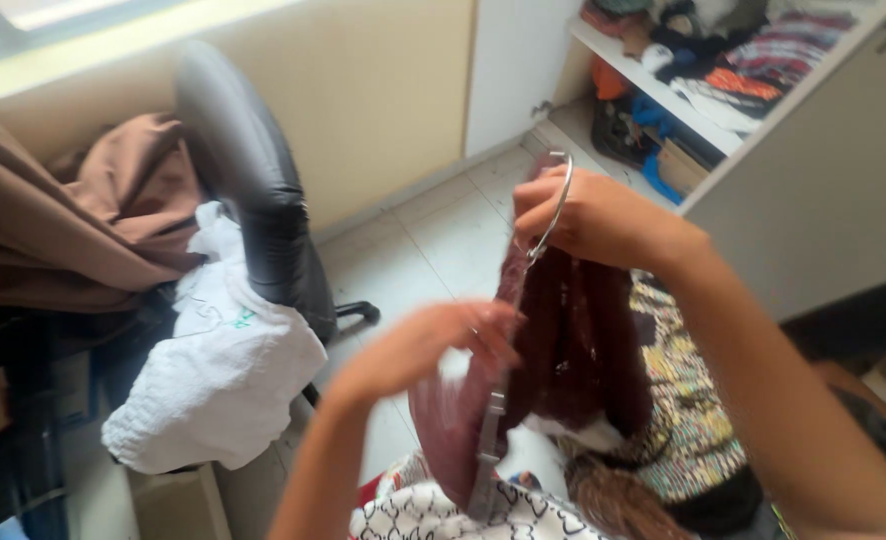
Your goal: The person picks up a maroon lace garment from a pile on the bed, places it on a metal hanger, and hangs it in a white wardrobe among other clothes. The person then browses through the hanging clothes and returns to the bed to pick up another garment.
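My right hand (593, 215) gripped the hanger's metal hook (555, 205), keeping the maroon garment (573, 350) hanging free. My left hand's (433, 340) fingers pinched its edge, steadying the cloth.

A black padded office chair (253, 190) stands by the cream wall, white crumpled cloth (218, 370) draped over its seat. Brown fabric (83, 220) is heaped beside it. Folded clothes fill an open white cupboard shelf (663, 95).

A flat tan cardboard box (679, 165) lay on the floor of the open cupboard, under its white shelf (653, 85), beside a blue item (only one corner of the box showed). No labels, signs or screens were visible.
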